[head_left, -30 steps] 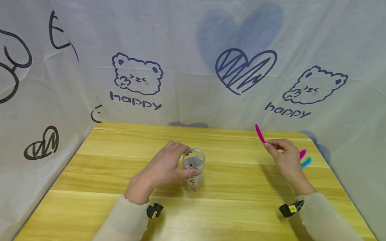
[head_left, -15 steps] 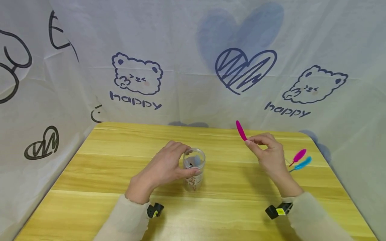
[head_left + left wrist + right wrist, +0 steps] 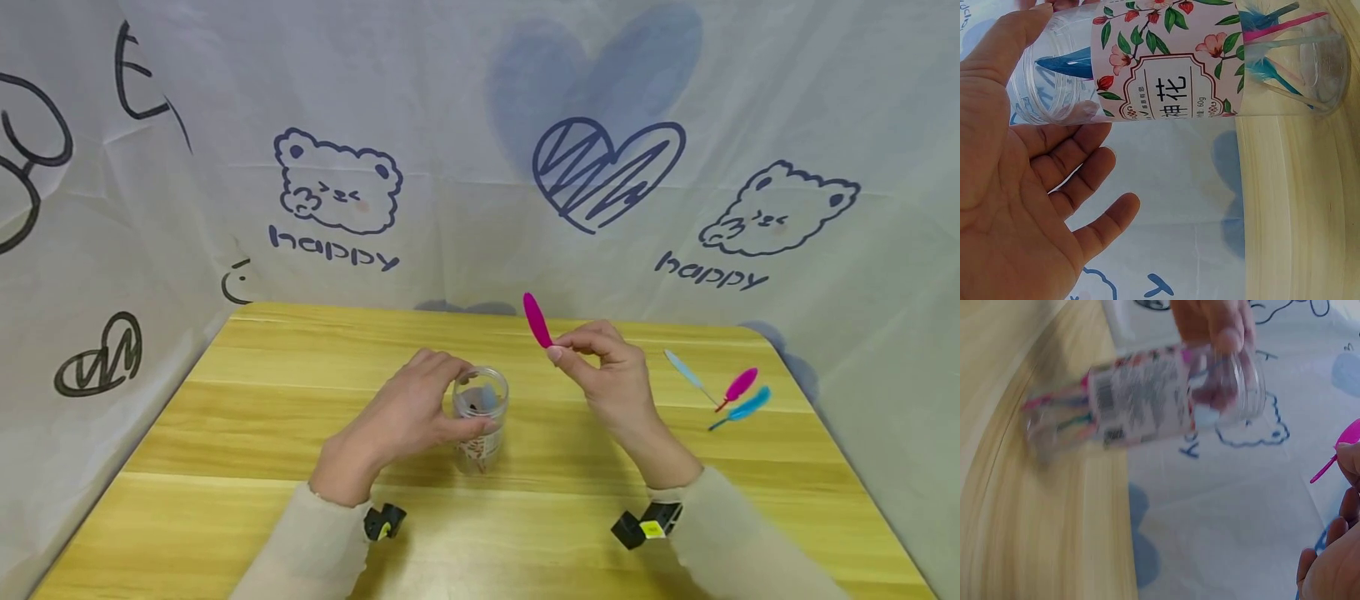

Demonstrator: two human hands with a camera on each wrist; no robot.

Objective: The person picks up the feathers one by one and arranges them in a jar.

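A clear jar (image 3: 477, 454) with a floral paper label (image 3: 1169, 56) stands upright on the table, its mouth uncovered. My left hand (image 3: 405, 412) holds it near the rim between thumb and fingers. Several feathers lie inside, with a blue feather tip (image 3: 1067, 64) near the mouth and coloured quills at the bottom in the left wrist view. To the right of the jar, my right hand (image 3: 618, 387) pinches a magenta feather (image 3: 537, 321) by its lower end, above the table. Its bare quill points down in the right wrist view, where the jar is blurred.
On the right of the wooden table (image 3: 300, 533) lie a pale blue feather (image 3: 684, 368), another magenta feather (image 3: 741, 384) and a bright blue feather (image 3: 750, 404), close together. A white cloth (image 3: 465, 108) with drawings hangs behind the table and at its sides.
My right hand has moved left toward the jar with the magenta feather. The feathers on the right have come fully into sight. The left hand and jar stay put.
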